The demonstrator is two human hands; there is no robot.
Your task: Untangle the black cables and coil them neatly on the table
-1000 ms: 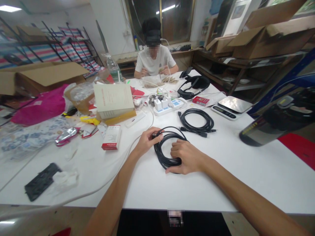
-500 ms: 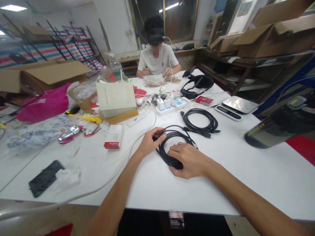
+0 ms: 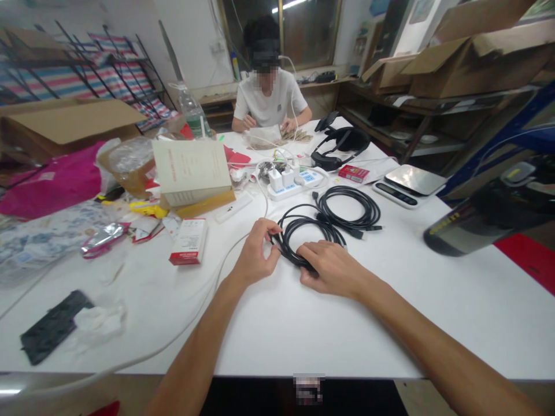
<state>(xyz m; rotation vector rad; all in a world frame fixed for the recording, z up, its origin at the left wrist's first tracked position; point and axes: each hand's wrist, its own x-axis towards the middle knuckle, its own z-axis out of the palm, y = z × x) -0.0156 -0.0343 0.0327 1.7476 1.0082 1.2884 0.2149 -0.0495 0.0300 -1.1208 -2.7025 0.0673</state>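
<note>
A coiled black cable (image 3: pixel 303 228) lies on the white table (image 3: pixel 303 323) in front of me. My left hand (image 3: pixel 255 254) pinches the cable's left side, fingers closed on a strand near its plug end. My right hand (image 3: pixel 332 267) is curled over the coil's near edge and grips the bundled loops against the table. A second coiled black cable (image 3: pixel 349 211) lies just behind, touching or nearly touching the first.
A white power strip (image 3: pixel 295 184) with chargers, a headset (image 3: pixel 340 149), a scale (image 3: pixel 407 184) and a red-and-white box (image 3: pixel 188 241) lie around. A book (image 3: pixel 191 170), pink bag and clutter fill the left. Another person (image 3: pixel 269 95) sits across. A white cord (image 3: pixel 208 300) crosses the table.
The coil has shifted further from me, toward the second cable, and looks more bunched. Both hands moved with it; my right hand now closes on the near edge.
</note>
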